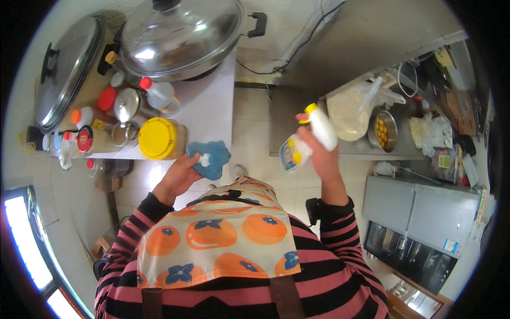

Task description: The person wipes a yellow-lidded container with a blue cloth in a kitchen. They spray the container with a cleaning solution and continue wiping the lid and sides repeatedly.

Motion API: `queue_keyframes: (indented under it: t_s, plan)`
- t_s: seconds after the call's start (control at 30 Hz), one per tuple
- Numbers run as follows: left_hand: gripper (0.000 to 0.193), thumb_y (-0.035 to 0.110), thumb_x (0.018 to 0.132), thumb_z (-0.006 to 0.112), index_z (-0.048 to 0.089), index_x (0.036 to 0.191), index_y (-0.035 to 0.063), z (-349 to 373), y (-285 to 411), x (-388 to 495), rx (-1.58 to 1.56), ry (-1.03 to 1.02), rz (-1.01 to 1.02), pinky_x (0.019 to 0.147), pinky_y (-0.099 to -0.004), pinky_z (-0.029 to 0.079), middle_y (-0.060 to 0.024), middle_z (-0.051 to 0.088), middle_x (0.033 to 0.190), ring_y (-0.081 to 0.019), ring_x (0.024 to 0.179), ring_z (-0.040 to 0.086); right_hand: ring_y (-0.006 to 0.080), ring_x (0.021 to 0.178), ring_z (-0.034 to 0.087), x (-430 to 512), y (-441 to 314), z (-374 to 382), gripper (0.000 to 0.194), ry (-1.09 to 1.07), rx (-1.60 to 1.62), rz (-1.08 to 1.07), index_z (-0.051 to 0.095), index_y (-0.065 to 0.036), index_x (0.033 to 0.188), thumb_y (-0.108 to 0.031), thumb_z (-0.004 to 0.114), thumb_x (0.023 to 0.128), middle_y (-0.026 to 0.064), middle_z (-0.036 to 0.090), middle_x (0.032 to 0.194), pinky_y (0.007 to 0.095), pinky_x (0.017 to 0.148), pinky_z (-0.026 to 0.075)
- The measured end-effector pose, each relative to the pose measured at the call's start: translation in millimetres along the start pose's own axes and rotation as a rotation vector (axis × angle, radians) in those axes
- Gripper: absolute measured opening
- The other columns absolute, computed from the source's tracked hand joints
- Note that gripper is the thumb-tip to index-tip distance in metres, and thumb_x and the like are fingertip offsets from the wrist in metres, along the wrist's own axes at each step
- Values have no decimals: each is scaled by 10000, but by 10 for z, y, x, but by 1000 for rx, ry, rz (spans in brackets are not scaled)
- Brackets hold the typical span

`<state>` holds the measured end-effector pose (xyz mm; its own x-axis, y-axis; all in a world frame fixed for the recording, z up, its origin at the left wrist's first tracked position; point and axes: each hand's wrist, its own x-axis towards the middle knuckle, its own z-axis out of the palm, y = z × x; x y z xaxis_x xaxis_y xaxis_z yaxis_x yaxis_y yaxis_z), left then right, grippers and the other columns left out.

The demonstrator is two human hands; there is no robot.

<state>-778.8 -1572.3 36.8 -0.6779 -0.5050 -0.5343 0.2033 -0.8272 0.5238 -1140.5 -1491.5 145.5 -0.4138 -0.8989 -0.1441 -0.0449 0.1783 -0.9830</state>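
My left hand (179,175) grips a blue cloth (213,155) by its near edge. A blob of white foam (205,160) sits on the cloth, close to my thumb. In my right hand (320,155) is a white spray bottle (323,127) with a yellow nozzle, tilted, a finger near its trigger. The bottle bears a printed label (291,153). Just left of the cloth, at the counter's edge, stands a jar with a yellow lid (158,138). The two hands are well apart, with tiled floor (255,135) visible between them.
A white counter (211,99) at left carries several jars, a clear bottle with a red cap (161,93) and a large lidded steel pan (187,40). On the steel worktop (295,115) at right are a plastic bag (348,115) and a steel bowl of yellow balls (382,131). A black cable (299,56) hangs behind.
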Motion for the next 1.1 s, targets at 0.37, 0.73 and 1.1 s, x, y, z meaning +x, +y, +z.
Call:
queue_keyframes:
  t_s: [0.37, 0.73, 1.1]
  plan:
    - [490, 146, 1031, 586, 441, 1481, 15, 44, 8, -318, 64, 87, 55, 1090, -425, 500, -129, 561, 1431, -270, 1291, 582, 106, 914, 611, 1186, -86, 1287, 474, -149, 283, -324, 638, -57, 1232, -114, 862, 819, 0, 654, 1057, 277, 823, 500]
    - [626, -18, 904, 549, 405, 1513, 6, 176, 46, -562, -63, 97, 73, 1131, -439, 453, -127, 527, 1472, -285, 1341, 544, 256, 1188, 592, 1319, 219, 1836, 803, -233, -379, -747, 531, -94, 1402, -181, 911, 700, 116, 604, 1332, 402, 1020, 470]
    - [530, 29, 966, 541, 422, 1482, 34, 324, 179, -321, -143, 9, 48, 1071, -441, 504, -124, 549, 1416, -270, 1287, 575, 205, 1212, 574, 73, 910, 1286, 571, -908, 263, 523, 496, -36, 1437, -232, 731, 955, 100, 581, 1356, 393, 1062, 448]
